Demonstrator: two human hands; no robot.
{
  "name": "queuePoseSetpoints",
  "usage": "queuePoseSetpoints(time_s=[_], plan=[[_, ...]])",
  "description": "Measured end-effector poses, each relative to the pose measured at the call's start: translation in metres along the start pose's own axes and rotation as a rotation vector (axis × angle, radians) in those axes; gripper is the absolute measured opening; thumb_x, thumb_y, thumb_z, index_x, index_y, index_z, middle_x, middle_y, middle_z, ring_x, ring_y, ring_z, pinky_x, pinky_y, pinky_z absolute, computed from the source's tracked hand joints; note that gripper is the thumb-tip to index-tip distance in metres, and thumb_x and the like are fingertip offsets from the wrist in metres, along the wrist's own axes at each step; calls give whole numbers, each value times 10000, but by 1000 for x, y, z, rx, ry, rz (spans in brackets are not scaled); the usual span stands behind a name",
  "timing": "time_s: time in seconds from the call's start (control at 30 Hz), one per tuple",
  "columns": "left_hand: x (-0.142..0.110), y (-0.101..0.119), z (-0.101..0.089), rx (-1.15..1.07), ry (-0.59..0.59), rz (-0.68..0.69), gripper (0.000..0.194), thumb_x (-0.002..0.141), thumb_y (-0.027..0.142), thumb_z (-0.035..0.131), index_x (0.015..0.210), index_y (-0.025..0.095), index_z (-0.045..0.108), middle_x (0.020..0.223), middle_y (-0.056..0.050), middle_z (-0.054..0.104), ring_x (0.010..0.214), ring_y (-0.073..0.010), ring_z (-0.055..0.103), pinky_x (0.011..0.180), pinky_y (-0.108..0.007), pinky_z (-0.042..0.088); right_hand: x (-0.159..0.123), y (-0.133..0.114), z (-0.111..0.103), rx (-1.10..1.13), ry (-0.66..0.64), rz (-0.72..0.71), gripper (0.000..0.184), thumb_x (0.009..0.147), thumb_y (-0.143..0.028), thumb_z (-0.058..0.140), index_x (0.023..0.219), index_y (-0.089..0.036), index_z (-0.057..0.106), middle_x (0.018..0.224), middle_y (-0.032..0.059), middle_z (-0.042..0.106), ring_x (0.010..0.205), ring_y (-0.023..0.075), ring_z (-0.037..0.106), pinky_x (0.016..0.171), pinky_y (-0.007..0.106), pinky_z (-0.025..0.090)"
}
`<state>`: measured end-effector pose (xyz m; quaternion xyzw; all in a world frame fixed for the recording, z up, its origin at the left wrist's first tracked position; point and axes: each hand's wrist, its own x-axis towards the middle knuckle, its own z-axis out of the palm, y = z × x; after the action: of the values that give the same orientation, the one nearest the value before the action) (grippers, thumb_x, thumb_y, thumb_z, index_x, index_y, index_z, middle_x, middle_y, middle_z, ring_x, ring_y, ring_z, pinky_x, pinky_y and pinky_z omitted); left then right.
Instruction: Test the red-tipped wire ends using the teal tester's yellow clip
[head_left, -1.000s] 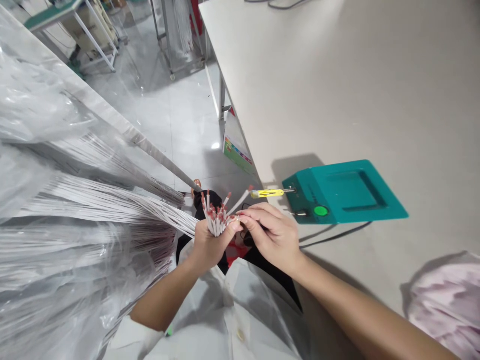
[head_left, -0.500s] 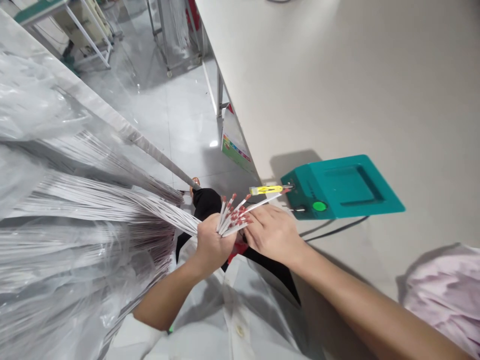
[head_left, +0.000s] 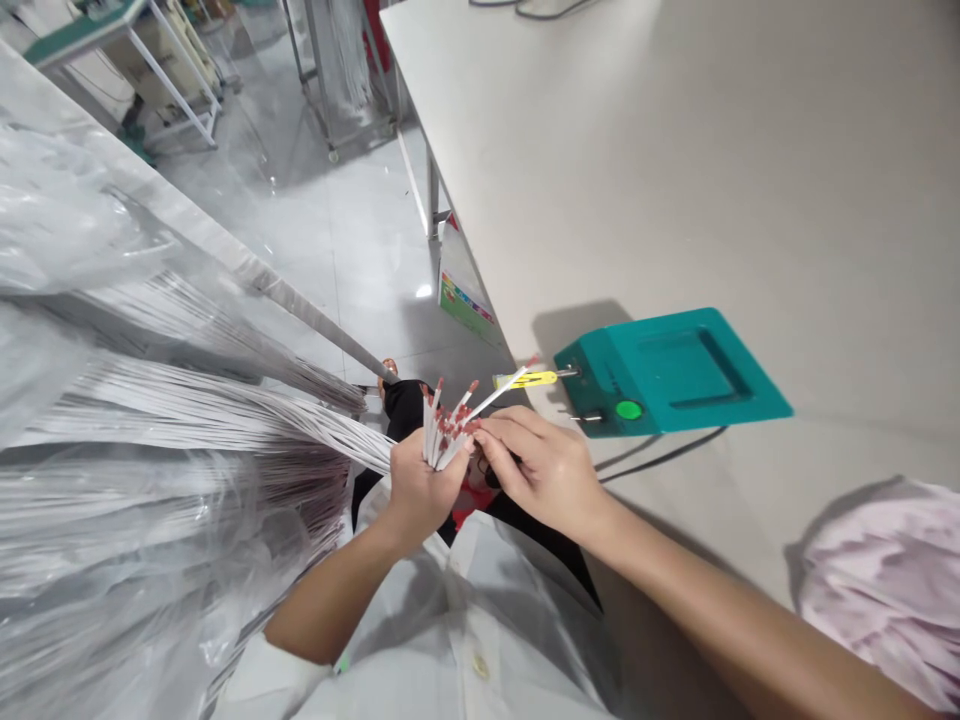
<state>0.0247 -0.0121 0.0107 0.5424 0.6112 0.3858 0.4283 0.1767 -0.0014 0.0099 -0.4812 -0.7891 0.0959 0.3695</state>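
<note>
My left hand [head_left: 420,492] is closed around a thick bundle of thin white wires [head_left: 341,430]. Their reddish-brown ends [head_left: 452,420] fan out above the fist. One longer wire [head_left: 504,388] leans out to the right, its tip over a yellow clip [head_left: 546,378]. My right hand [head_left: 536,465] is beside the bundle, thumb and forefinger pinched at a wire end; the fingers partly hide the grip. The clip sticks out of a teal tester box [head_left: 690,365] with a lit green button [head_left: 629,410] and a second metal terminal [head_left: 592,417].
The box stands on a pale table [head_left: 675,180], with black cables [head_left: 667,455] running behind my right wrist. Pink cloth [head_left: 892,590] lies at the right. On the left, more wire bundles in clear plastic [head_left: 82,210] hang by a rail [head_left: 300,305]. A printed carton [head_left: 465,290] stands below the table edge.
The longer wire's tip has come away from the yellow clip's metal end and moved left. My right hand has drawn slightly left, its fingertips now at the wire ends.
</note>
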Motion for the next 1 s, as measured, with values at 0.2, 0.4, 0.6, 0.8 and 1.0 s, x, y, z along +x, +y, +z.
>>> queuePoseSetpoints(time_s=[0.2, 0.4, 0.6, 0.8, 1.0], plan=[[0, 0, -8, 127, -105, 146, 175, 789, 247, 567, 648, 151, 605, 624, -8, 593, 594, -116, 551, 599, -216, 438, 5, 0, -6, -117, 0, -160, 156, 832, -163, 494, 802, -141, 645, 749, 63, 665, 606, 132, 584, 558, 241, 430], [1, -8, -14, 68, -33, 159, 48, 722, 206, 625, 727, 160, 616, 684, -4, 617, 629, -123, 578, 622, -221, 465, 13, -7, -8, 699, -292, 524, 247, 821, -304, 505, 637, -163, 592, 539, 0, 527, 476, 93, 461, 470, 230, 359], [3, -11, -13, -5, -74, 80, 88, 739, 224, 612, 776, 159, 659, 653, -3, 624, 571, -114, 554, 578, -229, 463, 17, -9, -6, 1412, -375, 1150, 246, 593, -324, 739, 580, -142, 575, 439, -75, 399, 354, 17, 297, 381, 189, 205], [0, -10, -14, -1, -137, 114, 128, 747, 209, 601, 847, 169, 670, 724, -16, 660, 633, -125, 591, 631, -240, 497, 20, -6, -7, 1623, -587, 1319, 226, 560, -288, 712, 553, -135, 546, 466, -82, 406, 289, -13, 241, 326, 175, 145], [2, -7, -10, -60, -61, 32, 120, 762, 243, 597, 821, 161, 662, 763, -25, 690, 589, -114, 615, 585, -222, 495, 11, -5, -1, 1101, -517, 1090, 210, 656, -343, 607, 597, -149, 553, 490, -62, 429, 321, 37, 370, 338, 196, 254]])
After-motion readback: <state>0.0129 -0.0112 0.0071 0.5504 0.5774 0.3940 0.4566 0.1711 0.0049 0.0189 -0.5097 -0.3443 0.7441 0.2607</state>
